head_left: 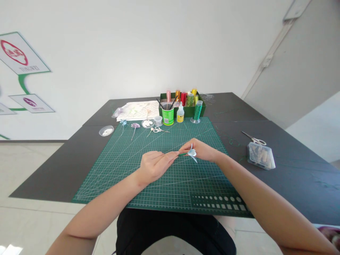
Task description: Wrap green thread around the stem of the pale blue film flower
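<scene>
A small pale blue artificial flower (191,152) with a green-wrapped stem (182,154) is held level above the green cutting mat (159,180). Its petals point to the right. My left hand (156,164) is closed, with thumb and fingers pinching the stem's left end. Behind the flower, my right hand (200,148) is closed too, its fingertips meeting the stem close to my left fingertips. The petals cover part of the right hand, so its exact grip is partly hidden.
Behind the mat's middle stand a green tub of tools (168,116), a glue bottle (180,114), a green thread spool (197,111) and a thread box (190,112). Small scissors (158,130) and finished flowers (135,126) lie left. Right are scissors (256,140) and a clear box (261,156).
</scene>
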A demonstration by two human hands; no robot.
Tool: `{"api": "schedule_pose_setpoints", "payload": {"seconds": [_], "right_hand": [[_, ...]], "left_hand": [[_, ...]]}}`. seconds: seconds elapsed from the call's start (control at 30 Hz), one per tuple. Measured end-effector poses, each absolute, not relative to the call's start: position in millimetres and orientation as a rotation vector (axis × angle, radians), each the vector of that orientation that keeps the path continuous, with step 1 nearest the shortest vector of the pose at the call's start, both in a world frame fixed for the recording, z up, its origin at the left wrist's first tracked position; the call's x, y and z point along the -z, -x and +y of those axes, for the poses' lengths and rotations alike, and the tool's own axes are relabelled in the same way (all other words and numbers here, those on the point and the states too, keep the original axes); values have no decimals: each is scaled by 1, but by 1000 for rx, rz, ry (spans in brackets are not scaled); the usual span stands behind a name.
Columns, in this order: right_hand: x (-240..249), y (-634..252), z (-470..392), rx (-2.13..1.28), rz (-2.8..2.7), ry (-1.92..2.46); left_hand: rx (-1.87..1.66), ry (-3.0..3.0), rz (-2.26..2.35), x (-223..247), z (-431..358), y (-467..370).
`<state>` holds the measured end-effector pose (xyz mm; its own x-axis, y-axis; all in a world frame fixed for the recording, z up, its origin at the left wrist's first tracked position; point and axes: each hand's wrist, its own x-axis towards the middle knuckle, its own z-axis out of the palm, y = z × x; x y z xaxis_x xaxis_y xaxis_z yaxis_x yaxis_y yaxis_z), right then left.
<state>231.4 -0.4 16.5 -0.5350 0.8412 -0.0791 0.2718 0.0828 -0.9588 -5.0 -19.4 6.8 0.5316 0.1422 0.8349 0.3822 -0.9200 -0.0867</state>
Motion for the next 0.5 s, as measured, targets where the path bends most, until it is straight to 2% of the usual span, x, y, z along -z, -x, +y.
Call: {"api": "schedule_pose_setpoints", "payload": {"seconds": [0.5], "right_hand": [[-17,-232,-1,-1489,-1856,1065]], "left_hand": [[1341,2513,-460,-7,-20,4]]}}
